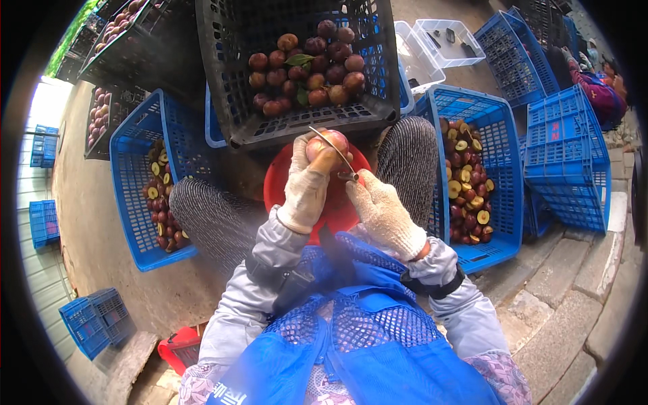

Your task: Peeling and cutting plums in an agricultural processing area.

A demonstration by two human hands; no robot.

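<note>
Just above frame centre, plum (318, 146) being pinched by gloved left hand (306, 192), knife (341, 156) being gripped by right hand (387, 216) and laid across it; cutting seemingly being done, steady pressure being called for next.

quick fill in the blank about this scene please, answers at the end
The left hand holds a round fruit, and the basin showing behind it is coloured ____.
The right hand wears a pale ____.
Cut fruit lies in the crate beside the right leg, a crate coloured ____.
The black crate holds fruit with green ____.

Missing words: red; glove; blue; leaves
</note>
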